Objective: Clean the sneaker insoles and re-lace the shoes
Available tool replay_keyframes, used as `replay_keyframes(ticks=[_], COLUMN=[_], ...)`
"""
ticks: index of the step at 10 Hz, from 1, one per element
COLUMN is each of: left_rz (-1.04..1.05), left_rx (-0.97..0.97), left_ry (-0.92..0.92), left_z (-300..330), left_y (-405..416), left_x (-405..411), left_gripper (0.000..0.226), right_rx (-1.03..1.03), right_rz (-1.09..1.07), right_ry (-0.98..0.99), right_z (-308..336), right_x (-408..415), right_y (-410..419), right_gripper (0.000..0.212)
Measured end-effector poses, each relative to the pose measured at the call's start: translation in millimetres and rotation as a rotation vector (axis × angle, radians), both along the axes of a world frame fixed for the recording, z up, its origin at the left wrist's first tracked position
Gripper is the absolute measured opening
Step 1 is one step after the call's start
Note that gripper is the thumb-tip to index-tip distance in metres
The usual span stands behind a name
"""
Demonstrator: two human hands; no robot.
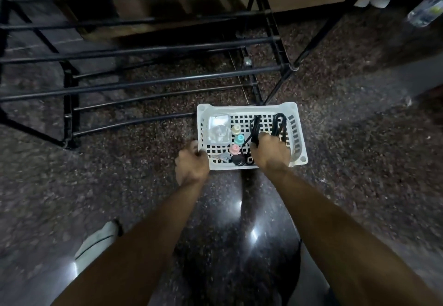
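Observation:
A white perforated plastic basket (249, 108) sits on the dark speckled floor. My left hand (191, 165) grips its near left corner. Inside the basket, my right hand (269, 153) is curled around black shoelaces (279, 123), whose loops stick out beyond my fingers. Also in the basket lie a clear plastic packet (218, 129), three small capped bottles (238, 139) in cream, teal and pink, and a small dark round item (237, 160). A white sneaker (98, 243) with a black stripe lies on the floor at lower left, partly hidden by my left forearm.
A black metal shoe rack (143, 49) with bare rails stands just beyond the basket, its right leg (282, 82) close to the basket's far edge. A clear plastic bottle (424, 10) is at the upper right. Polished floor stretches around me.

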State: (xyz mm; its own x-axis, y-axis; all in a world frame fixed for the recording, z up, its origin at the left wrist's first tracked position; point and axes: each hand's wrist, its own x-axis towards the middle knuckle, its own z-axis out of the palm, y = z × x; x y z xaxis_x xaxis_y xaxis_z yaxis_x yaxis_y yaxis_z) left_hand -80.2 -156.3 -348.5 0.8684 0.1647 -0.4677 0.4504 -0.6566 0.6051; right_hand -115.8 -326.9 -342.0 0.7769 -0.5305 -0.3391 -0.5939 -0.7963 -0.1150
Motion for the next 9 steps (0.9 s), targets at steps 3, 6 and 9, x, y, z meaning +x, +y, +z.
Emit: replay_keyframes(ticks=[3, 6, 9], left_rz=[0.106, 0.146, -0.038], left_rx=[0.005, -0.03, -0.154], left_ry=[0.0, 0.036, 0.073], left_z=[-2.0, -2.0, 39.1], left_y=[1.3, 0.9, 23.7], left_x=[0.5, 0.6, -13.0], left_gripper=[0.025, 0.023, 0.03], right_rx=[-0.184, 0.148, 0.182], right_rz=[-0.219, -0.31, -0.18], right_ry=[-0.344, -0.389, -0.322], right_z=[-9.2, -9.7, 21.0], right_x=[-34.5, -26.9, -46.1], right_y=[-36.2, -49.3, -26.7], right_gripper=[0.047, 0.052, 0.051])
